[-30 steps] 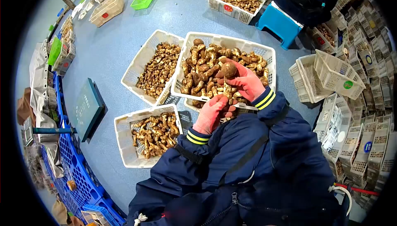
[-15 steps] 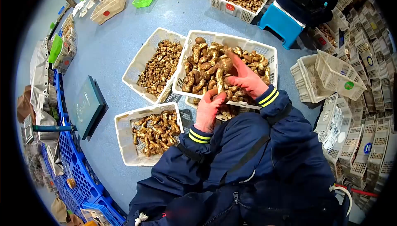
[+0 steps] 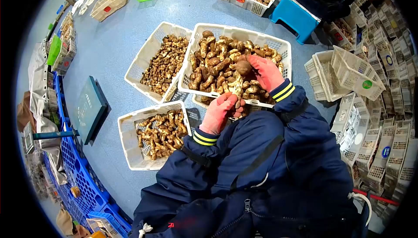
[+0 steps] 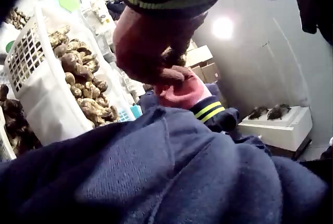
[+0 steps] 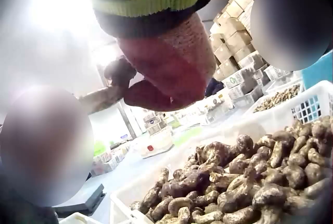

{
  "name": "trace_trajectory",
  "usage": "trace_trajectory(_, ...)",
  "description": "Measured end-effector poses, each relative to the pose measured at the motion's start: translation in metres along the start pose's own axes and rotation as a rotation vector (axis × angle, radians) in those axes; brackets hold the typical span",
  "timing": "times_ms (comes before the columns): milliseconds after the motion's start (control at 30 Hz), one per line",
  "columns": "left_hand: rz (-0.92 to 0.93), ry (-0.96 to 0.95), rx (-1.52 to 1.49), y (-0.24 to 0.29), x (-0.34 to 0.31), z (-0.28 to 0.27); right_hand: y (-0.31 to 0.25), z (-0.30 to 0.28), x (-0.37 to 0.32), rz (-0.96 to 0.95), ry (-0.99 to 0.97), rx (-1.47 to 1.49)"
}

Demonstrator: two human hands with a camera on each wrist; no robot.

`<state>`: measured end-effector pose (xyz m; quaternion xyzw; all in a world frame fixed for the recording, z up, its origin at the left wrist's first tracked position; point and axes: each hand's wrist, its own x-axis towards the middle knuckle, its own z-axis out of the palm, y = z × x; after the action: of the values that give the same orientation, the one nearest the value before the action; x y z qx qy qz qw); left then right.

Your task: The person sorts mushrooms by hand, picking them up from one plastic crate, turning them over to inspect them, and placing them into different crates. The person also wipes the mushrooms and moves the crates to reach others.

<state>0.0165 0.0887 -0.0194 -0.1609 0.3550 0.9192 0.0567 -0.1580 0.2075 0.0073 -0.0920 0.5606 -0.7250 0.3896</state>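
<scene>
A large mushroom (image 3: 237,84) with a brown cap and a pale, dirt-streaked stem is held between both pink-gloved hands. My left hand (image 3: 218,112) pinches the lower end of its stem. At the cap, my right hand (image 3: 267,73) grips with thumb and fingers; the right wrist view shows this cap (image 5: 119,72) against the glove. Both hands are over the near side of a white crate (image 3: 285,70) heaped with similar mushrooms (image 3: 217,57). In the left wrist view, the left hand (image 4: 151,47) partly hides the mushroom.
A crate of small mushrooms (image 3: 165,63) stands left of the heaped one, and a crate of medium mushrooms (image 3: 161,133) nearer. Farther left is a platform scale (image 3: 92,110) beside blue pallets (image 3: 82,172). Stacked crates (image 3: 392,107) line the right side; a blue stool (image 3: 296,18) stands behind.
The right fingers, spread beside the cap half a second ago, now close on it. The mushroom has turned slightly between the hands. The head view has shifted a little, moving the crates up in it.
</scene>
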Motion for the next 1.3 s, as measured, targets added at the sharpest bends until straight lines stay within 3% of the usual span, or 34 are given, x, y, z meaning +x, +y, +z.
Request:
trace_trajectory(33, -0.061, 0.011, -0.069, 0.001, -0.002, 0.001, -0.004, 0.001, -0.004, 0.076, 0.036, -0.025)
trace_trajectory(67, -0.045, -0.092, -0.178, -0.001, -0.004, -0.004, -0.002, 0.000, -0.003, 0.078, 0.037, -0.026)
trace_trajectory(167, -0.079, -0.186, -0.275, 0.003, -0.004, -0.007, 0.002, 0.001, 0.001, 0.054, -0.278, 0.112)
trace_trajectory(200, -0.042, -0.209, -0.310, 0.002, -0.005, -0.009, 0.003, -0.004, -0.012, -0.414, -0.412, -0.511)
trace_trajectory(233, -0.040, -0.208, -0.311, 0.002, -0.005, -0.010, -0.004, 0.002, -0.016, -0.531, -0.484, -0.689)
trace_trajectory(300, -0.057, -0.223, -0.428, 0.004, -0.004, -0.010, -0.018, 0.035, -0.028, 0.227, -0.446, 0.224)
trace_trajectory(367, -0.040, -0.212, -0.392, 0.004, -0.004, -0.009, -0.017, 0.042, -0.030, 0.203, -0.539, 0.232)
trace_trajectory(500, -0.090, -0.236, -0.331, -0.012, 0.008, -0.021, -0.010, 0.045, -0.026, 0.036, -0.407, 0.245)
trace_trajectory(567, -0.078, -0.088, -0.246, -0.014, 0.007, -0.015, -0.008, 0.031, -0.020, 0.083, -0.368, 0.248)
trace_trajectory(633, -0.069, -0.106, -0.271, -0.014, 0.007, -0.014, -0.003, 0.031, -0.017, 0.014, -0.249, 0.228)
trace_trajectory(700, -0.017, -0.017, -0.236, -0.014, 0.003, -0.005, -0.006, 0.034, -0.021, 0.045, -0.248, 0.280)
trace_trajectory(767, -0.022, -0.018, -0.221, -0.008, 0.002, 0.004, -0.001, 0.034, -0.019, -0.024, -0.139, 0.146)
trace_trajectory(900, 0.012, 0.018, -0.223, -0.009, 0.003, 0.004, -0.006, 0.035, -0.024, 0.073, -0.263, 0.141)
trace_trajectory(1000, 0.096, -0.182, -0.334, -0.016, 0.009, -0.019, -0.005, 0.034, -0.026, 0.129, -0.398, 0.182)
trace_trajectory(1067, 0.087, -0.189, -0.272, -0.004, 0.007, -0.013, -0.004, 0.037, -0.029, 0.175, -0.516, 0.206)
trace_trajectory(1133, 0.104, -0.183, -0.222, -0.002, 0.007, -0.011, -0.007, 0.044, -0.029, 0.177, -0.505, 0.221)
trace_trajectory(1200, 0.035, -0.012, -0.172, -0.006, 0.007, -0.012, -0.007, 0.044, -0.031, 0.192, -0.488, 0.240)
trace_trajectory(1233, 0.034, -0.013, -0.172, -0.008, 0.009, -0.015, -0.006, 0.044, -0.030, 0.192, -0.487, 0.240)
trace_trajectory(1300, -0.078, 0.006, -0.155, -0.013, 0.012, -0.022, -0.004, 0.046, -0.029, 0.047, -0.390, 0.133)
